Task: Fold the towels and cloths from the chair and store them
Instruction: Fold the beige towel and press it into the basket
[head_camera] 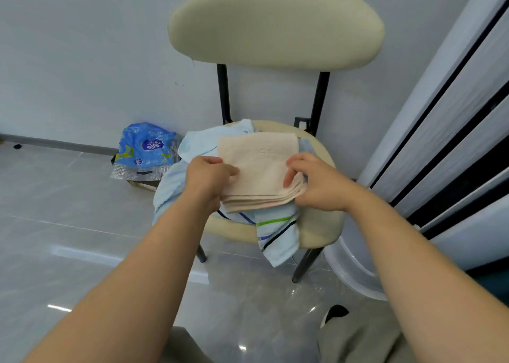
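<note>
— Where's the beige towel (259, 167)?

— Folded, on the light blue towels (278, 233) heaped on the chair (319, 225) seat.

— And the hands?

— The left hand (206, 175) pinches its left edge; the right hand (311, 181) clamps the layered right corner — fingers on top, thumb beneath.

Blue plastic package (147, 145) on the floor: carries a dark blue oval emblem with a white splash-like mark and small white characters, too blurred to read.
Same package, lower edge: yellow-green band and a small round badge, print not legible.
Beige towel (259, 167): faint raised pattern on its top face, no letters can be made out.
Striped towel (276, 234): coloured lines only, no text.
</note>
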Demonstrator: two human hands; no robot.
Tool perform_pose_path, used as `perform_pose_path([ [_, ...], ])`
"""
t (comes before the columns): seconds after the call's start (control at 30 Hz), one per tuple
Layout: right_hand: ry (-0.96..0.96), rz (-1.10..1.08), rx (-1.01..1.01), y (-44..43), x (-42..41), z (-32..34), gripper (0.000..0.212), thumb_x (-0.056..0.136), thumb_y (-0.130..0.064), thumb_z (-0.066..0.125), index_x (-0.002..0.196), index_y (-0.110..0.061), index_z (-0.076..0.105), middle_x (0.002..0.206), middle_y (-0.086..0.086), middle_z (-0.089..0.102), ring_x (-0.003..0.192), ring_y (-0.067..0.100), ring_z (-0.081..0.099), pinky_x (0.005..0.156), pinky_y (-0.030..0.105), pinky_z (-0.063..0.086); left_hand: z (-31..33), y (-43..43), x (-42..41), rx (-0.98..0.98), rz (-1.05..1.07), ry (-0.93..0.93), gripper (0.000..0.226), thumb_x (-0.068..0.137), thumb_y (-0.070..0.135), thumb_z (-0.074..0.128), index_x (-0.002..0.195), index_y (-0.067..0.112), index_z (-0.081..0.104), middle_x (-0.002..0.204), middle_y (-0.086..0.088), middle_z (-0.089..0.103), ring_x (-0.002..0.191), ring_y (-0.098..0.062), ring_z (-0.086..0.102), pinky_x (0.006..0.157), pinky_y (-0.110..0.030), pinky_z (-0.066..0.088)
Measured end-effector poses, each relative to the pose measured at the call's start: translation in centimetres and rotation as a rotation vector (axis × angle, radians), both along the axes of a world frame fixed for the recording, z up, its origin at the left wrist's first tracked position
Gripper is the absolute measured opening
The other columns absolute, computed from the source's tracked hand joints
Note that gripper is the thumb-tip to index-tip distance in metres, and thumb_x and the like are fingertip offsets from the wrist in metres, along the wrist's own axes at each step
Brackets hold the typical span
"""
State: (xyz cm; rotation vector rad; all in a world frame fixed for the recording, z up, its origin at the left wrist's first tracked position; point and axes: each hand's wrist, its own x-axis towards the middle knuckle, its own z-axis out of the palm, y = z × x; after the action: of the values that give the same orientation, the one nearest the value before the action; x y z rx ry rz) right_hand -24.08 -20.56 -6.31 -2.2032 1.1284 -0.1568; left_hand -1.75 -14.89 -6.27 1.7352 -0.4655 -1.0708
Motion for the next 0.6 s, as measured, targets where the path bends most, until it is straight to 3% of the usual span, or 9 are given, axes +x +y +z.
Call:
perform_pose_path([
  [0.13,-0.316,-0.279,0.193,-0.7,0.5,-0.3,0.019,0.08,-0.027,0.078,0.096,-0.03,0.067,0.117,-0.003,0.063,0.11,0.016,0.059,0.097,0.037,0.051,0.0,-0.4,0.1,0.005,-0.003,0.046,0.025,0.088,0.03,0.076,0.091,0.016,0.056,0.089,-0.004,0.057,0.077,-0.022,0.052,0.076,-0.038,0.047],
  [0.23,-0.448,-0.566,0.189,-2.1,1.6,-1.9,0.035,0.085,-0.054,0.071,0.107,-0.031,0.056,0.114,-0.004,0.059,0.104,0.016,0.059,0.089,0.036,0.052,0.4,-0.7,0.4,0.058,-0.058,0.022,0.034,0.09,0.049,0.069,0.08,0.023,0.05,0.085,0.003,0.052,0.081,-0.021,0.051,0.084,-0.039,0.048],
  [0.33,-0.487,-0.663,0.308,-3.0,2.6,-2.6,0.049,0.088,-0.061,0.063,0.122,-0.028,0.047,0.113,-0.008,0.054,0.107,0.016,0.056,0.082,0.032,0.049,0.5,-1.2,0.9,0.067,-0.092,0.031,0.033,0.088,0.055,0.068,0.097,0.026,0.056,0.103,0.005,0.058,0.099,-0.021,0.058,0.093,-0.043,0.052],
  [0.43,-0.602,-0.8,0.412,-4.3,3.5,-2.9,0.068,0.068,-0.077,0.065,0.116,-0.031,0.051,0.116,-0.004,0.062,0.112,0.022,0.06,0.094,0.044,0.052,0.5,-1.6,0.8,0.033,-0.113,0.037,0.038,0.09,0.052,0.067,0.115,0.024,0.056,0.11,0.008,0.057,0.101,-0.015,0.056,0.091,-0.036,0.045],
  [0.5,-0.662,-0.815,0.482,-5.3,3.7,-3.4,0.069,0.063,-0.076,0.066,0.113,-0.028,0.063,0.112,-0.003,0.07,0.109,0.024,0.066,0.097,0.046,0.053,0.5,-2.0,0.7,0.02,-0.12,0.074,0.041,0.09,0.052,0.067,0.119,0.026,0.053,0.117,0.007,0.054,0.108,-0.016,0.052,0.096,-0.036,0.04],
  [0.6,-0.706,-0.836,0.623,-5.1,3.9,-2.6,0.058,0.077,-0.063,0.072,0.117,-0.022,0.066,0.109,-0.002,0.074,0.101,0.023,0.07,0.095,0.044,0.055,0.4,-2.2,0.9,-0.001,-0.088,0.168,0.034,0.087,0.054,0.07,0.097,0.026,0.053,0.112,0.009,0.058,0.105,-0.013,0.055,0.1,-0.035,0.041],
])
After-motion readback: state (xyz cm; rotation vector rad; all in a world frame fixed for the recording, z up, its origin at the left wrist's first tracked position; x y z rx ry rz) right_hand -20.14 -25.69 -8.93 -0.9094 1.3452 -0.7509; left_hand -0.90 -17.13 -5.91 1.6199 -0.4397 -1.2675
